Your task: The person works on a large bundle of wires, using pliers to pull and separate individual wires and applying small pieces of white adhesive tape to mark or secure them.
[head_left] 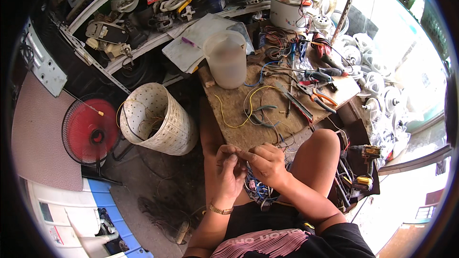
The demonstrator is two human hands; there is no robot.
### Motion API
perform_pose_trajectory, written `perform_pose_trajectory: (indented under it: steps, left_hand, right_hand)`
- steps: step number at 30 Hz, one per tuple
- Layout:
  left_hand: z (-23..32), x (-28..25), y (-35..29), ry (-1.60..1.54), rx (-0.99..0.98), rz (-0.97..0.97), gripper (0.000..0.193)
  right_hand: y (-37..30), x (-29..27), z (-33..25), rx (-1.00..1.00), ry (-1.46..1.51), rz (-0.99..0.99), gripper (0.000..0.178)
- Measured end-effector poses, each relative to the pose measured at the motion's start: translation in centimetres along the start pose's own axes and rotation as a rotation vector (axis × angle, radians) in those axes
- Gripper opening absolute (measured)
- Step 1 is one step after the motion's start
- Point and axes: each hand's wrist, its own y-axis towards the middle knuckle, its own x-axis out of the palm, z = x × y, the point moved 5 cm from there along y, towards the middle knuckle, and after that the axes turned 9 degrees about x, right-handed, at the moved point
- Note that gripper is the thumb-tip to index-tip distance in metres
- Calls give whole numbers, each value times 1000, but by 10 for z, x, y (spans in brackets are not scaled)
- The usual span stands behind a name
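Wires (258,189) sit bunched just below, right hand (269,165) nearer; left hand (230,171) meets it, both pinching something too small to tell!

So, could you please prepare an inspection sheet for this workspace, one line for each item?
Surface: brown board, mottled with darker marks.
Things near the hands: tangle of coloured wires below them.
Clutter: translucent bucket and orange-handled pliers on the board, among other tools.
Hands: left hand and right hand meet at the fingertips; anything pinched is too small to tell.
Cables: yellow wire lies curved across the board.
Surroundings: perforated white bin and red fan at left; cordless drill at right.
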Motion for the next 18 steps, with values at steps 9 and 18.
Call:
perform_pose_trajectory:
  steps: [9,18]
  left_hand:
    - [18,-11,12,223,81,-87,13]
    - [43,-1,12,859,341,-242,8]
  right_hand:
    - [-3,-5,10,59,-57,-64,33]
    - [10,-10,-4,240,64,-150,17]
